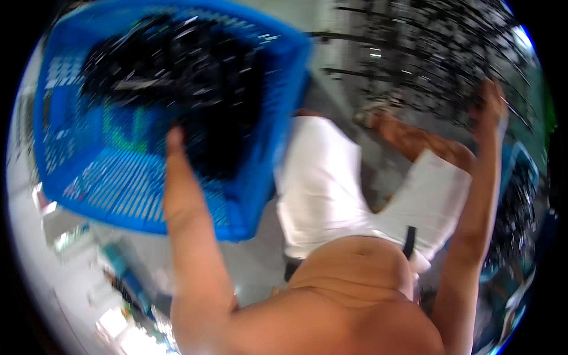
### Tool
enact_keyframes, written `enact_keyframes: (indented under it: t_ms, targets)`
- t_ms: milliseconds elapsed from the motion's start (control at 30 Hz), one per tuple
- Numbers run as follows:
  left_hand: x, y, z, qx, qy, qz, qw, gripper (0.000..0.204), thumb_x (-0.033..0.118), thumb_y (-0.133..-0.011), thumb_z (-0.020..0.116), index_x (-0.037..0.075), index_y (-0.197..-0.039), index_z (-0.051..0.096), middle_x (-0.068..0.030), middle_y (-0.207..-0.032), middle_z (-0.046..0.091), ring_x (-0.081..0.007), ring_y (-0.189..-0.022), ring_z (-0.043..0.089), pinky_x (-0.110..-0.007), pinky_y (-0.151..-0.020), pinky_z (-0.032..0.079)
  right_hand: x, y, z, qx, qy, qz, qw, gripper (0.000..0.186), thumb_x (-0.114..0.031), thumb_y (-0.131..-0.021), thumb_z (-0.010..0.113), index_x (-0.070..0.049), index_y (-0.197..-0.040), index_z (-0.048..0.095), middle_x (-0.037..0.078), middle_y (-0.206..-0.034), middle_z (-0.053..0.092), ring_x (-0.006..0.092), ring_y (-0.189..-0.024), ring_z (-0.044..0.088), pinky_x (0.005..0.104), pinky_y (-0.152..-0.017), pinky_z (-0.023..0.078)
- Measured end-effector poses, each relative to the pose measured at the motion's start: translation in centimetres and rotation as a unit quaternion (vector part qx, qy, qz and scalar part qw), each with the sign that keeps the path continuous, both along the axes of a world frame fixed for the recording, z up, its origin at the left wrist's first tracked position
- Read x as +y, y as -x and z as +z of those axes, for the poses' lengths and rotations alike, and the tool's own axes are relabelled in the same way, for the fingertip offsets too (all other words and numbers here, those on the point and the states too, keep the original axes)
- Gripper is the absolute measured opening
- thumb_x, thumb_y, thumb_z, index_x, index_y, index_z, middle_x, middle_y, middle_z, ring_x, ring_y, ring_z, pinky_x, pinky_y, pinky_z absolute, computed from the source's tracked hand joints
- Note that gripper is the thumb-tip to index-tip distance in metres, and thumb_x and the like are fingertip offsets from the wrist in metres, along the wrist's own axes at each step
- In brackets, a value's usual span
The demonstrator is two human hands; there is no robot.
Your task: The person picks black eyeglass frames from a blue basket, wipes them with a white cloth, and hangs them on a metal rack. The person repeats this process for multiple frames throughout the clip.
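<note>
A large blue plastic basket (287, 89) on the left holds a heap of glossy black pieces (165, 59). My left hand (176, 139) reaches into it below the heap, its fingers blurred and partly lost in the dark interior. At the upper right, my right hand (488, 106) is raised beside a mass of thin black parts with bars (420, 53), its fingers smeared by motion. Whether either hand grips anything is unclear.
My legs in white shorts (319, 177) are between my hands, over a grey floor (254, 263). Another blue container (515, 154) with black pieces stands at the right edge, partly behind my right arm. Blurred items line the far left rim.
</note>
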State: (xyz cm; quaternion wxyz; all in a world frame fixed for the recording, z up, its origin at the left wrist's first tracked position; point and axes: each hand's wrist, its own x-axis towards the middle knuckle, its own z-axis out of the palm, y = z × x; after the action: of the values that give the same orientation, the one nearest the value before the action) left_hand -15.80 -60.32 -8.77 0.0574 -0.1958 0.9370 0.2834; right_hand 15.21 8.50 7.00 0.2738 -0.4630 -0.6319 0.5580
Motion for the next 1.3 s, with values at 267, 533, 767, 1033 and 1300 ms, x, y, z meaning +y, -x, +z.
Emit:
enact_keyframes:
  t_ms: [267, 533, 767, 1033, 1300]
  targets:
    - [1.5, 2.7, 7.2, 0.289, -0.204, 0.177, 0.918, 0.041, 0.036, -0.088, 0.050, 0.014, -0.122, 0.048, -0.0172, -0.096, 0.062, -0.0280, -0.088, 0.060, -0.038, -0.075, 0.049, 3.0, -0.4, -2.5, 0.125, -0.026, -0.002, 0.992, 0.025, -0.025, -0.091, 0.055, -0.005, -0.107, 0.057, 0.005, -0.091, 0.064, 0.0068, -0.061, 0.052, 0.0200, -0.053, 0.040]
    - [8.8, -6.2, 6.4, -0.265, -0.029, -0.161, 0.950, 0.041, 0.032, -0.081, 0.059, 0.005, -0.111, 0.062, -0.0104, -0.109, 0.061, -0.0237, -0.095, 0.056, -0.035, -0.087, 0.042, 0.9, -1.2, -0.9, 0.106, -0.136, -0.001, 0.985, 0.035, -0.032, -0.091, 0.055, -0.003, -0.110, 0.056, 0.004, -0.097, 0.060, 0.0099, -0.082, 0.053, 0.0215, -0.071, 0.044]
    - [7.5, -5.9, -0.6, -0.163, 0.173, -0.235, 0.942, 0.042, 0.031, -0.079, 0.056, 0.002, -0.109, 0.062, -0.0213, -0.114, 0.059, -0.0355, -0.112, 0.053, -0.040, -0.093, 0.043, -4.4, -7.9, -2.0, 0.073, -0.218, 0.008, 0.973, 0.042, -0.023, -0.093, 0.052, 0.002, -0.127, 0.046, 0.010, -0.119, 0.056, 0.0167, -0.110, 0.051, 0.0283, -0.094, 0.039]
    - [4.1, -4.5, 13.6, -0.197, -0.202, -0.016, 0.959, 0.037, 0.018, -0.083, 0.056, 0.003, -0.118, 0.052, -0.0114, -0.096, 0.061, -0.0221, -0.079, 0.058, -0.033, -0.070, 0.048, -5.5, -14.3, -3.8, -0.008, -0.161, 0.127, 0.979, 0.031, -0.015, -0.094, 0.049, 0.005, -0.117, 0.055, 0.010, -0.102, 0.063, 0.0163, -0.093, 0.059, 0.0259, -0.083, 0.045]
    - [2.7, -8.3, 27.3, -0.019, -0.423, 0.037, 0.905, 0.026, 0.024, -0.091, 0.045, 0.003, -0.103, 0.055, -0.0125, -0.099, 0.062, -0.0237, -0.087, 0.060, -0.037, -0.075, 0.051, -13.9, -10.0, 0.0, 0.094, 0.072, 0.266, 0.957, 0.021, -0.006, -0.091, 0.053, 0.006, -0.108, 0.058, 0.007, -0.093, 0.063, 0.0132, -0.081, 0.060, 0.0233, -0.073, 0.048]
